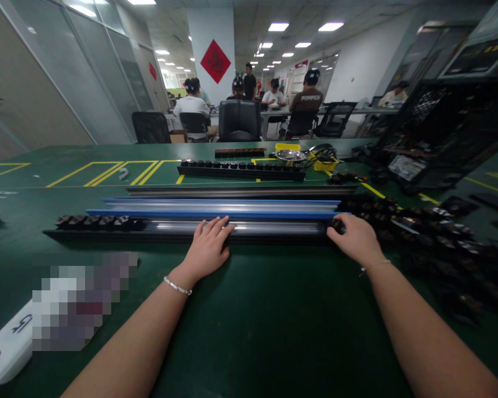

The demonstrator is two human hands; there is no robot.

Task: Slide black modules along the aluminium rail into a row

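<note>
A long black channel rail [274, 228] lies across the green table in front of me. Small black parts with coppery tops [93, 222] sit in a row in its left end. My left hand [211, 243] rests on the rail near its middle, fingers stretched out and holding nothing. At the rail's right end my right hand [354, 237] is closed around a small black part [337, 225], mostly hidden by the fingers. Just behind lies a blue-edged rail [219, 205] with a shiny inside, and behind that a dark rail [240, 191].
Loose black parts [435, 232] are heaped at the right. Farther back are a filled black rail [240, 170], a metal dish [292, 155] and a yellow object [326, 163]. A white device [8, 342] lies front left. People sit at desks beyond the empty chair [239, 120].
</note>
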